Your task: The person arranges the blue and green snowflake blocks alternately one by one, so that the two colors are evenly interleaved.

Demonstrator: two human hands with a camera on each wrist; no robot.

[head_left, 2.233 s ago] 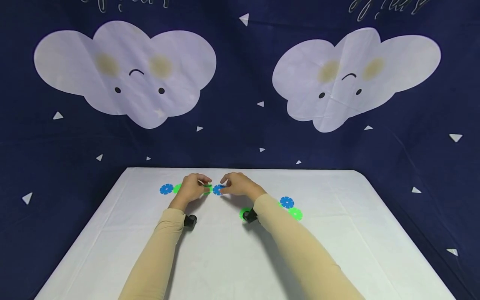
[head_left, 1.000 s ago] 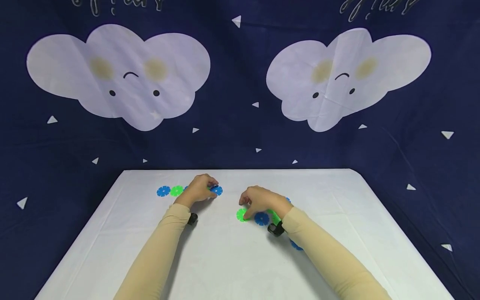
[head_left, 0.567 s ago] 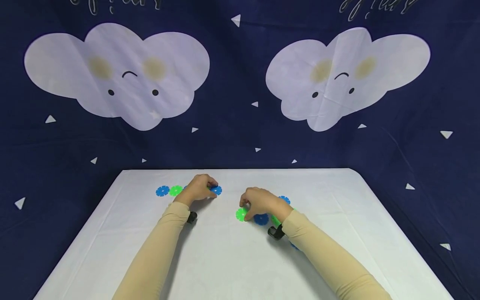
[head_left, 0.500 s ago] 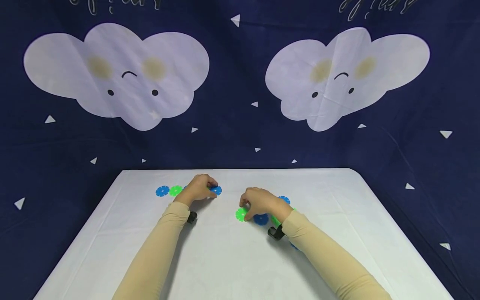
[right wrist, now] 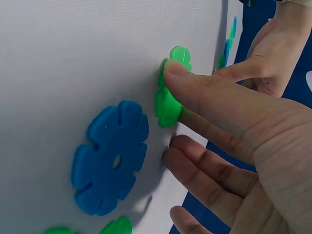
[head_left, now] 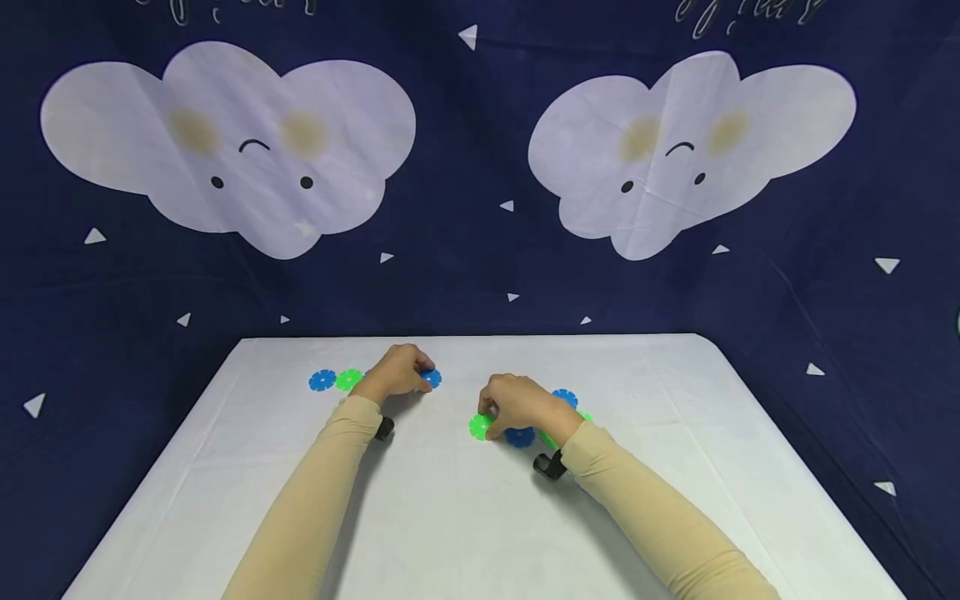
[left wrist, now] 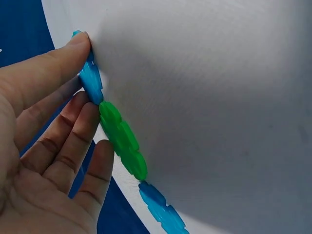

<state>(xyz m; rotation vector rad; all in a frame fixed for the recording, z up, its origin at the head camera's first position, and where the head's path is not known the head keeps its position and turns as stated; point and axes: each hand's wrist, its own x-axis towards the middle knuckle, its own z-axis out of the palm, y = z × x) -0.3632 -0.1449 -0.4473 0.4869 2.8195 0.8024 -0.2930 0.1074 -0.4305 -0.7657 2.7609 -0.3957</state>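
Observation:
In the head view my left hand (head_left: pixel 396 372) pinches a blue snowflake building disc (head_left: pixel 432 378) at the right end of a row. The left wrist view shows the thumb on this blue disc, a green disc (left wrist: pixel 122 141) joined edge to edge with it, and another blue disc (left wrist: pixel 163 209) beyond. My right hand (head_left: pixel 517 402) is lower and to the right, its thumb and index finger on a green snowflake disc (head_left: pixel 479 427) on the table. Near that hand lies a loose blue disc (right wrist: pixel 109 161), partly hidden in the head view by the hand.
The row's left end shows a blue disc (head_left: pixel 322 380) and a green disc (head_left: pixel 348 380). Several more discs lie around the right wrist, including a blue disc (head_left: pixel 566 398). A white cloth covers the table (head_left: pixel 450 517); a dark blue cloud-printed curtain (head_left: pixel 480 275) hangs behind.
My right hand has left the blue disc beside my left hand, moved right and nearer, and taken hold of a green disc. The left hand now holds that blue disc. Lately both are nearly still.

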